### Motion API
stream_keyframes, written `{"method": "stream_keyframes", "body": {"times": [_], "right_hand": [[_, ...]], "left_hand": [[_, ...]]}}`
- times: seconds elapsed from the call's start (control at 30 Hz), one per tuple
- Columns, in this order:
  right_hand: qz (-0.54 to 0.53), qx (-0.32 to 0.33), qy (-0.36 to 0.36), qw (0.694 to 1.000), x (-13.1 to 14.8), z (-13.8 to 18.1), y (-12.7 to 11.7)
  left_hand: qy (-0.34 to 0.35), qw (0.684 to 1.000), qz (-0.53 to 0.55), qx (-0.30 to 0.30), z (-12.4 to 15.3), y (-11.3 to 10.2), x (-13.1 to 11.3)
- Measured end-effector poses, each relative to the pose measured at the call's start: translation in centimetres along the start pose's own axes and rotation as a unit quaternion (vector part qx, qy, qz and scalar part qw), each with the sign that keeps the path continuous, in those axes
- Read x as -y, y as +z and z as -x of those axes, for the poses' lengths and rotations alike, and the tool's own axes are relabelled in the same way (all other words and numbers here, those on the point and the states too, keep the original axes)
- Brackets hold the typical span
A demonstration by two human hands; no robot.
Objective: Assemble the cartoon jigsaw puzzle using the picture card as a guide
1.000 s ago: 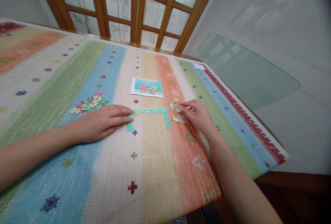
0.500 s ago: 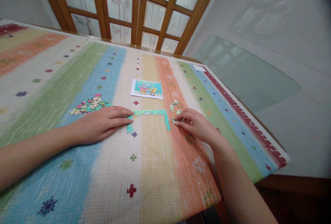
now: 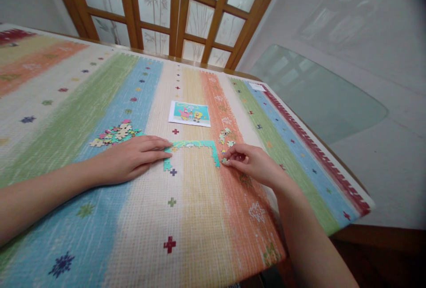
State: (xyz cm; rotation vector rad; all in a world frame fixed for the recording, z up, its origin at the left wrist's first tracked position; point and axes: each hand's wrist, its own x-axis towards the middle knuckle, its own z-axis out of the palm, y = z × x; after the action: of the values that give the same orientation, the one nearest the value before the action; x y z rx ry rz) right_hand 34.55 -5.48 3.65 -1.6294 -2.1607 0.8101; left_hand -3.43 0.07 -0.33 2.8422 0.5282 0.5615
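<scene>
surface: striped cloth (image 3: 199, 217), glazed doors (image 3: 173, 8) behind
cloth edge: just beyond right hand (image 3: 254, 164)
left hand (image 3: 128, 159): flat, spread, touching puzzle frame (image 3: 193, 145)
right hand: pinching piece (image 3: 225, 161)

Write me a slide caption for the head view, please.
Left hand flat at the left corner of the teal puzzle frame; right hand fingering a loose piece at the frame's right end.

I see a teal puzzle border (image 3: 191, 146) lying flat on the desk (image 3: 199, 217): one top strip with two short legs that come toward me, the middle not filled. One loose piece (image 3: 225, 161), pale and greenish, lies just beside the end of the right leg, pinched by my right hand (image 3: 254, 166).
</scene>
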Motion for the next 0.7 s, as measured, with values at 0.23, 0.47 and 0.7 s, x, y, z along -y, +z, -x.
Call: {"method": "stream_keyframes", "body": {"times": [0.23,0.47,0.7], "right_hand": [[-0.027,0.053,-0.033,0.998,1.6,0.5,0.3],[0.068,-0.119,-0.019,0.99,-0.9,0.6,-1.7],[0.113,-0.177,0.034,0.977,-3.2,0.5,-2.6]], "left_hand": [[-0.002,1.0,-0.008,0.011,0.1,0.0,0.1],[0.002,1.0,-0.001,0.005,0.1,0.1,0.2],[-0.009,1.0,0.015,0.005,0.3,0.1,0.3]]}}
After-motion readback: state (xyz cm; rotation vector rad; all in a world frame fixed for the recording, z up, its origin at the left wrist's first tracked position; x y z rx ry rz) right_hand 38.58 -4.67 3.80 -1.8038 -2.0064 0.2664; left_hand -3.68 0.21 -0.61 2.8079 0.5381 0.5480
